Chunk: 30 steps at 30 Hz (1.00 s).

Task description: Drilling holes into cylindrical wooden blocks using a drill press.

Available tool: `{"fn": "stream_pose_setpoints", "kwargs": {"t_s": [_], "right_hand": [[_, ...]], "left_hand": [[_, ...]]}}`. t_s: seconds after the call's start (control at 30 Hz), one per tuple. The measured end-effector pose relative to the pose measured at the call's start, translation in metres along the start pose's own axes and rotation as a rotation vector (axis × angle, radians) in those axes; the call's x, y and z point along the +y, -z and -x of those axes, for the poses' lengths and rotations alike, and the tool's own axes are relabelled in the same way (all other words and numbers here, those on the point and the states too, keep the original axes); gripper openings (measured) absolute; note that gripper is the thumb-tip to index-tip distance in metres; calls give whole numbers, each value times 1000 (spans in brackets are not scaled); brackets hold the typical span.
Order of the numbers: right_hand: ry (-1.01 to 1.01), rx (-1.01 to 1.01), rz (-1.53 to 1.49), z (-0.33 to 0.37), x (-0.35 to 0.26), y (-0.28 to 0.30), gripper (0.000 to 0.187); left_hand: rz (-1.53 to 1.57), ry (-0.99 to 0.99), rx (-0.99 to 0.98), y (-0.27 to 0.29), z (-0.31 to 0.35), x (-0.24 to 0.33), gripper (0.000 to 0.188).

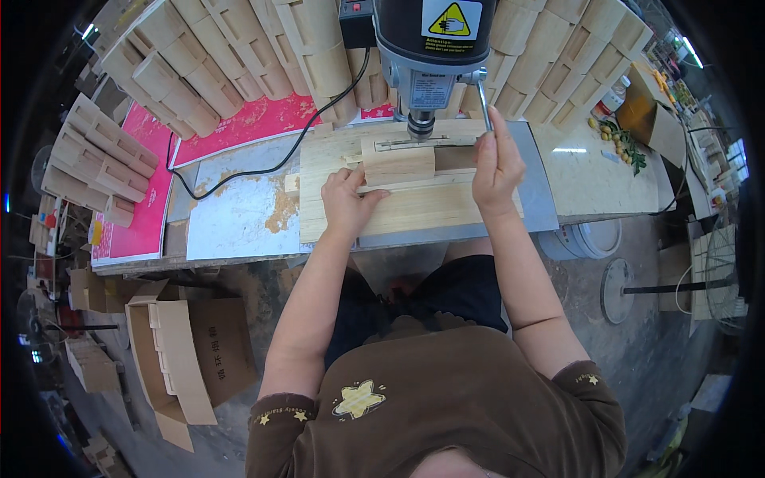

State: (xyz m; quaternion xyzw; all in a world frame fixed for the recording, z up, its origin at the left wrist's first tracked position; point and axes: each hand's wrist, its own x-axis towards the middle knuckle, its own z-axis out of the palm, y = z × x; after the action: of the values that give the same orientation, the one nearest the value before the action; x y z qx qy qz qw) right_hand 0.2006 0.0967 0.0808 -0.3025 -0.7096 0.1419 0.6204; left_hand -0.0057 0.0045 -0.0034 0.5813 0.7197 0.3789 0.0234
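Observation:
A bench drill press [430, 72] stands in front of me, its chuck [420, 126] over a pale wooden piece [398, 166] with a rounded side. That piece lies on a flat wooden board [430, 211] with a strip along its near side. My left hand [348, 197] holds the piece at its left end, thumb stretched along the near side and fingers at the end. My right hand [498, 166] is closed round the metal feed lever [484, 103] at the drill's right. The drill's tip at the wood is too small to make out.
Rows of similar wooden pieces [231, 48] stand upright behind and to both sides. A black cable [279, 163] curves across the bench's left. An open cardboard box [191, 350] sits on the floor at left; a white bucket [586, 239] stands under the bench at right.

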Motion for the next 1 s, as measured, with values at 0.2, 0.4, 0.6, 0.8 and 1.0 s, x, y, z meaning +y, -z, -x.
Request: {"fn": "stream_pose_setpoints", "kwargs": {"t_s": [0.2, 0.4, 0.6, 0.8, 1.0], "right_hand": [[21, 47, -94, 7, 15, -12, 30], [185, 36, 34, -62, -33, 19, 15], [7, -215, 576, -195, -18, -14, 34], [84, -273, 545, -186, -18, -5, 33], [-2, -270, 137, -110, -55, 37, 22]], "left_hand": [[-2, -8, 6, -3, 0, -3, 58], [9, 37, -21, -1, 2, -1, 58], [-82, -54, 83, -24, -1, 31, 41], [-81, -27, 23, -23, 1, 28, 40], [-50, -8, 7, -24, -2, 29, 39]]}}
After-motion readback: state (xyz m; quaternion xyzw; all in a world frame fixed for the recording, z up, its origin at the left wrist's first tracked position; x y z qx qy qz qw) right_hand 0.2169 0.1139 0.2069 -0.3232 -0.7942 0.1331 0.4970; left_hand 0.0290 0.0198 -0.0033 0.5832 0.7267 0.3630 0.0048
